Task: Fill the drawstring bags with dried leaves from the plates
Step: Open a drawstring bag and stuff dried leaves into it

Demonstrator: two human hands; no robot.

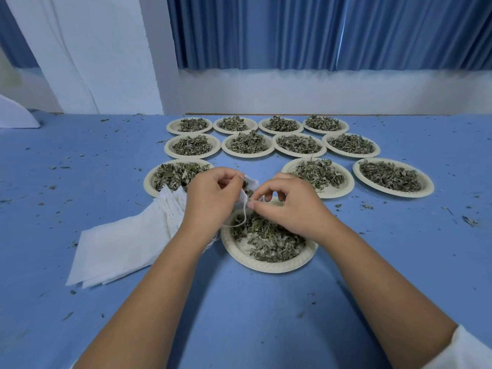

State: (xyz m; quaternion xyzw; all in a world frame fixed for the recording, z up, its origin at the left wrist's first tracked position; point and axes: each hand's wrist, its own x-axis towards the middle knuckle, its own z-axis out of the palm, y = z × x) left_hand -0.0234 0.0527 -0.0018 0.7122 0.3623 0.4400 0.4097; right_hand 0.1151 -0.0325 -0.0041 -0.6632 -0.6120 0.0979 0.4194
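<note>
Nearest, a white sleeve point(468, 350) shows at the lower right corner, and two bare forearms reach forward from the bottom edge over a blue table point(239, 315) to meet above the closest plate point(266, 268). That plate holds a loose layer of dried leaves point(269, 243), with some bare rim showing on its near side. Just above its far edge, the left hand point(213, 198) has its fingers curled round a small white drawstring bag point(253, 180); the bag's mouth faces right and dark leaf pieces show inside it. The right hand point(287, 206) pinches the bag's drawstring point(244, 214) between thumb and forefinger, its other fingers bent above, and a loop of the string hangs down over the leaves on the plate. To the left, touching the left wrist, a fanned stack of flat empty bags point(125, 243) lies on the table, its far end overlapping the rim of a leaf-filled plate on the left point(148, 182). Further plates of leaves point(394, 193) sit beyond the hands: two to the right in the front row, then two rows of four behind, close together. Leaf crumbs point(470, 221) are scattered across the table. Behind the table hangs a pleated blue curtain point(319, 30), with a white wall point(106, 62) to its left.
</note>
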